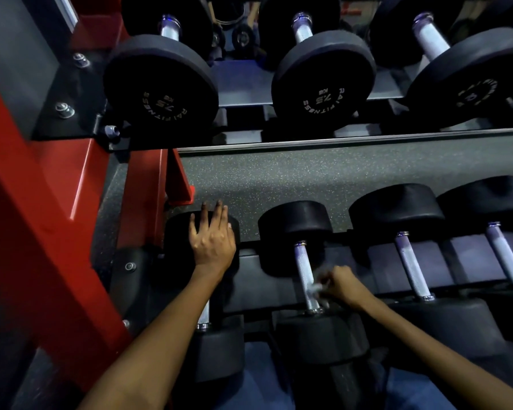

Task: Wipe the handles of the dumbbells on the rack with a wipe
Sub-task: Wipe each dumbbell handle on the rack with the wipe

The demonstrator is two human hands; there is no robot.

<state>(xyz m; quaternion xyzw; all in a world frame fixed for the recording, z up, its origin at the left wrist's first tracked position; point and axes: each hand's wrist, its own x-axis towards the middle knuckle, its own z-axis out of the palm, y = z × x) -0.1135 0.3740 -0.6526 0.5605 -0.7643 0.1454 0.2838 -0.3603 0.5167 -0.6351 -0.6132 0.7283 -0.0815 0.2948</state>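
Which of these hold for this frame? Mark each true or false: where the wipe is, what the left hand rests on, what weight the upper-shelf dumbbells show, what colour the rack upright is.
1. The right hand holds the wipe against the handle of the second dumbbell from the left on the lower shelf. True.
2. The left hand grips a dumbbell handle. False: it lies flat, fingers spread, on the far head of the leftmost lower dumbbell.
3. The two leftmost upper-shelf dumbbells are marked 7.5 KG. True.
4. The rack upright on the left is blue. False: it is red.
5. The wipe is on an upper-shelf handle. False: it is on the lower shelf.
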